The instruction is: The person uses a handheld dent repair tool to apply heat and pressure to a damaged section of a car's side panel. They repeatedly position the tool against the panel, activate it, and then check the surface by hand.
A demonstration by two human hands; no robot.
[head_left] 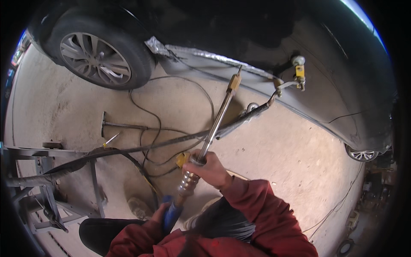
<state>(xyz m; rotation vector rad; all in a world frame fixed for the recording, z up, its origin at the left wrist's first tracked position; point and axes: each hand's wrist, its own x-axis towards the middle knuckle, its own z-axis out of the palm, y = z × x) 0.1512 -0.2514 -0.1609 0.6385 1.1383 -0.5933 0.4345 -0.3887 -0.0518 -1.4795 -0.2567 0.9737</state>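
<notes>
I hold a slide hammer [216,120] angled up to a bare metal strip [216,60] along the lower body of the black car [252,25]; its brass-coloured tip end touches or nearly touches the strip. My right hand [207,169] is closed round its sliding weight. Lower down, my left hand [159,214] grips the blue handle [171,217], partly hidden by my sleeve. At the right end of the strip a clamp [279,89] joins a dark cable [231,127]; a yellow pulling fitting [299,73] sits on the panel beside it.
A grey metal frame [92,192] stands at my left. Hoses, a T-shaped bar [124,125] and a small tool [111,139] lie on the concrete floor. The car's wheel [96,60] is at upper left, another wheel [361,154] far right, with assorted items along the right edge.
</notes>
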